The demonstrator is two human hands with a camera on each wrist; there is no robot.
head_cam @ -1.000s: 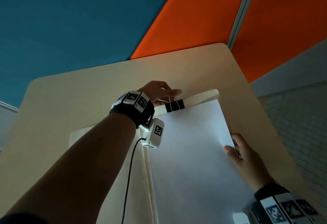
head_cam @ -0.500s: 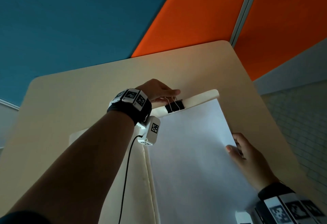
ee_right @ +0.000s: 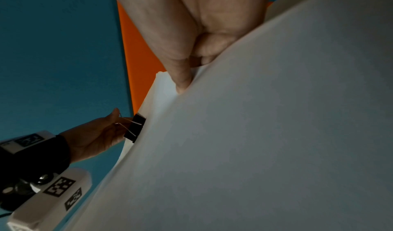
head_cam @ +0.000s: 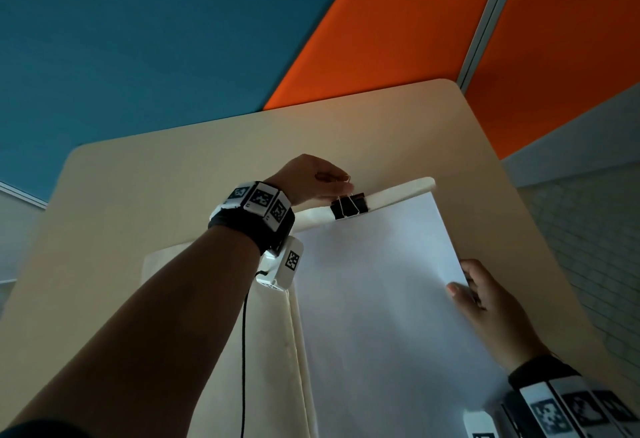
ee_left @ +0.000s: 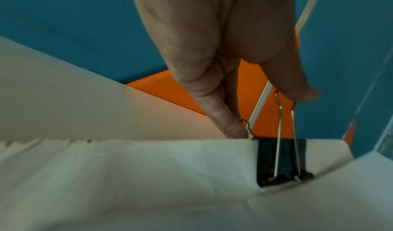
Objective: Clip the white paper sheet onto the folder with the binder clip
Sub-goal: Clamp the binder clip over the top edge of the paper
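A black binder clip (head_cam: 348, 206) sits over the top edge of the white paper sheet (head_cam: 381, 299) and the cream folder (head_cam: 398, 191). My left hand (head_cam: 346, 185) is just above it. In the left wrist view, the thumb (ee_left: 297, 90) and index finger (ee_left: 229, 127) each touch one wire handle of the binder clip (ee_left: 280, 162), and the two handles stand apart. My right hand (head_cam: 462, 285) pinches the sheet's right edge, with the thumb (ee_right: 182, 80) on top and the other fingers hidden behind. The folder's other flap (head_cam: 207, 299) lies open to the left.
The folder lies on a beige table (head_cam: 173, 178) with rounded far corners. Behind it stand a teal wall panel (head_cam: 138, 39) and an orange wall panel (head_cam: 398, 39). A black cable (head_cam: 244, 351) hangs from the camera on my left wrist.
My left hand has lifted slightly off the clip, and the wire handles have spread apart. The clip stays on the top edge. My right hand keeps its hold on the sheet's edge.
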